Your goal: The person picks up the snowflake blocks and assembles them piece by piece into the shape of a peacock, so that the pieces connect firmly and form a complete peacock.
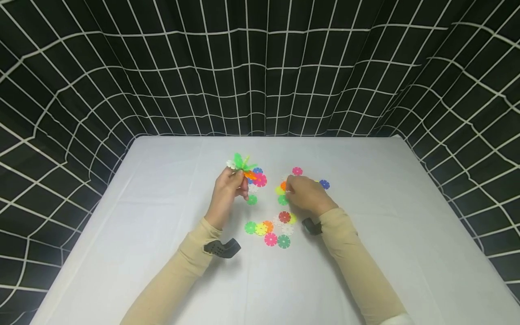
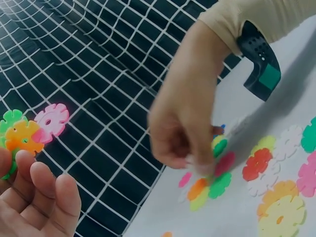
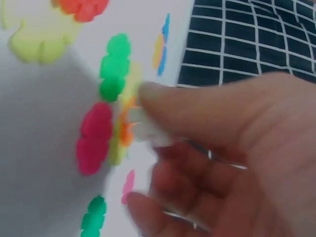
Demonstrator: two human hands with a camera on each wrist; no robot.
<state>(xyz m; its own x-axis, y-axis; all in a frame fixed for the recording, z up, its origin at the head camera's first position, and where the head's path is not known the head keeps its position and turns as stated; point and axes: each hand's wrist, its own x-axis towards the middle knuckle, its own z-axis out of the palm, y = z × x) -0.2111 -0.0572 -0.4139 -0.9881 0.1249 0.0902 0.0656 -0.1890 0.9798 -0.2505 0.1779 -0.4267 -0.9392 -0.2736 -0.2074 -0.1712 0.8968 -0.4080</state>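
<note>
My left hand [image 1: 228, 189] pinches a joined cluster of notched plastic discs [image 1: 240, 163], raised over the table. Green, orange, white and pink pieces show in it, and the left wrist view has its orange disc [image 2: 24, 138] beyond the fingertips. To the right, my right hand [image 1: 306, 193] is low over loose discs. Its thumb and fingers pinch a white notched disc [image 3: 140, 126], blurred and partly hidden by the thumb. Just behind that piece lie an orange disc [image 2: 197, 189], a green disc [image 2: 220, 185] and a dark pink disc [image 3: 95, 139].
Several loose discs lie nearer the front, among them a red disc [image 1: 284, 217], a yellow disc [image 1: 261, 229] and a pink disc [image 1: 271, 239]. A blue disc [image 1: 324, 184] sits beyond my right hand. Black grid-patterned curtains [image 1: 264, 67] surround the white-covered table [image 1: 386, 225].
</note>
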